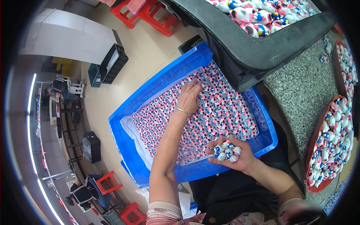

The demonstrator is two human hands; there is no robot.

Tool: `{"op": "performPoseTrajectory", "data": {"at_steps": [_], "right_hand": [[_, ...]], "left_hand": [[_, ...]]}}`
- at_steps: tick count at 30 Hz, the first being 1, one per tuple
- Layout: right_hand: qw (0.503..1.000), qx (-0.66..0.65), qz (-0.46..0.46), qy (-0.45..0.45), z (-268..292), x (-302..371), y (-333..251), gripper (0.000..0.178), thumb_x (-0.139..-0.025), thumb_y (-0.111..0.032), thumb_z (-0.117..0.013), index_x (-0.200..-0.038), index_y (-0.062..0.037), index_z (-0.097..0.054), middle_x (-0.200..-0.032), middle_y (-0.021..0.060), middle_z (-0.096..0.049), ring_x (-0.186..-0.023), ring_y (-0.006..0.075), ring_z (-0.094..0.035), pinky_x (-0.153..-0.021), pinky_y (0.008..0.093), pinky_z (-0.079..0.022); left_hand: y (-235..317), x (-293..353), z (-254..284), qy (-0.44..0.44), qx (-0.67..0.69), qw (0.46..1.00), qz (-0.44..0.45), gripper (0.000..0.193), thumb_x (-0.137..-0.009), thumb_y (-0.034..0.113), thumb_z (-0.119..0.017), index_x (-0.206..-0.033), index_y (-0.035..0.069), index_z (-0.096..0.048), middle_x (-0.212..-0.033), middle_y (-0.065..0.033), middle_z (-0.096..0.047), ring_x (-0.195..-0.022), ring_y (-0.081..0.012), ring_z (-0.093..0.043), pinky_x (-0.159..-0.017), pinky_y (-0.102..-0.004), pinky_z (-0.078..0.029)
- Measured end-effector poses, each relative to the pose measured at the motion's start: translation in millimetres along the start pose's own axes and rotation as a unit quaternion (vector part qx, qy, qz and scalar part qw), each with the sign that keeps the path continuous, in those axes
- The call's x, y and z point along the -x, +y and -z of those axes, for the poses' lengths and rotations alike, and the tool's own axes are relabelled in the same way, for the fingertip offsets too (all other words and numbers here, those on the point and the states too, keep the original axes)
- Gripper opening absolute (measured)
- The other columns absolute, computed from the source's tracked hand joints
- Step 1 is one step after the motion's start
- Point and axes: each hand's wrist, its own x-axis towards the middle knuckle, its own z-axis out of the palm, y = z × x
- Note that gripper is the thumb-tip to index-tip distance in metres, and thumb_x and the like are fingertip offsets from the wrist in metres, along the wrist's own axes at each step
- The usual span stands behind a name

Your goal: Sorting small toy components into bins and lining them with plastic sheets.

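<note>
— Nearest the camera, at upper right, is a thick-rimmed black plastic crate point(258, 51) piled with small glossy white, pink and blue figurines point(264, 17).

— And below it, from the left?

— First a pale, thin lining sheet point(137, 144), showing along the left inside of a wide blue plastic tub point(195, 171). A dense layer of matching figurines point(225, 112) covers the tub's floor; each one's long axis is too small to read.

— Where is the left hand point(189, 98)?

— Over the layer's far half, a thin bracelet point(183, 111) at its wrist. Its fingers are extended and slightly parted, tips at the figurines; I cannot tell whether they pinch one.

— The right hand point(243, 156)?

— Farther right, palm up above the tub's near edge, fingers loosely curled around a handful of loose figurines point(227, 152).

— How does that handful lie from the left fingertips?

— Below them and to the right, well apart, with part of the layer between.

— Farthest right?

— On a speckled grey stone counter point(292, 97), a red wavy-edged dish point(317, 188) holds more figurines.
</note>
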Motion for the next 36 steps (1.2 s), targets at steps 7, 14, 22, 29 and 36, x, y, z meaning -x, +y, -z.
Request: {"op": "performPoseTrajectory", "data": {"at_steps": [7,14,22,29,36], "right_hand": [[1.0,-0.008,-0.004,0.0,-1,0,-2,0.034,-0.092,-0.032,-0.052,-0.107,-0.003,-0.058,-0.127,0.0168,-0.052,-0.123,0.0329,-0.047,-0.103,0.0518,-0.036],[0.998,0.018,0.012,0.06,-6,1,2,0.034,-0.09,-0.036,-0.054,-0.1,-0.0041,-0.06,-0.123,0.0183,-0.054,-0.12,0.0367,-0.049,-0.098,0.0544,-0.039],[0.995,-0.04,0.033,0.082,-2,-2,5,0.039,-0.092,-0.044,-0.049,-0.102,-0.0076,-0.06,-0.118,0.0171,-0.056,-0.111,0.0335,-0.054,-0.094,0.0511,-0.043],[0.987,0.039,0.07,0.136,-12,-18,10,0.043,-0.096,-0.045,-0.039,-0.109,-0.0085,-0.059,-0.119,0.0149,-0.057,-0.112,0.0299,-0.054,-0.093,0.0478,-0.045],[0.969,0.171,-0.069,0.167,-31,-44,63,0.05,-0.095,-0.052,-0.037,-0.127,-0.0144,-0.049,-0.121,0.0107,-0.057,-0.112,0.0277,-0.055,-0.095,0.055,-0.041]], "left_hand": [[3,-11,-4,0.01,0.003,1.0,0.005,0.05,-0.063,-0.012,-0.048,-0.111,0.002,-0.055,-0.119,-0.0157,-0.057,-0.122,-0.0348,-0.045,-0.106,-0.047,-0.032],[14,-29,-13,-0.046,-0.01,0.999,0.001,0.037,-0.068,-0.005,-0.055,-0.103,0.006,-0.058,-0.129,-0.0088,-0.054,-0.129,-0.0295,-0.039,-0.108,-0.0464,-0.029],[32,-28,-4,0.015,-0.006,0.998,-0.056,0.038,-0.065,-0.007,-0.055,-0.101,0.006,-0.06,-0.122,-0.0111,-0.057,-0.123,-0.0293,-0.045,-0.103,-0.0458,-0.033],[97,61,103,-0.015,0.394,0.912,0.111,0.028,-0.078,0.008,-0.067,-0.105,0.005,-0.062,-0.108,-0.0127,-0.06,-0.103,-0.0297,-0.055,-0.089,-0.0363,-0.043],[107,142,109,0.029,0.319,0.947,0.034,0.033,-0.077,0.008,-0.067,-0.11,0.005,-0.062,-0.105,-0.0107,-0.062,-0.095,-0.0261,-0.059,-0.084,-0.035,-0.046]]}}
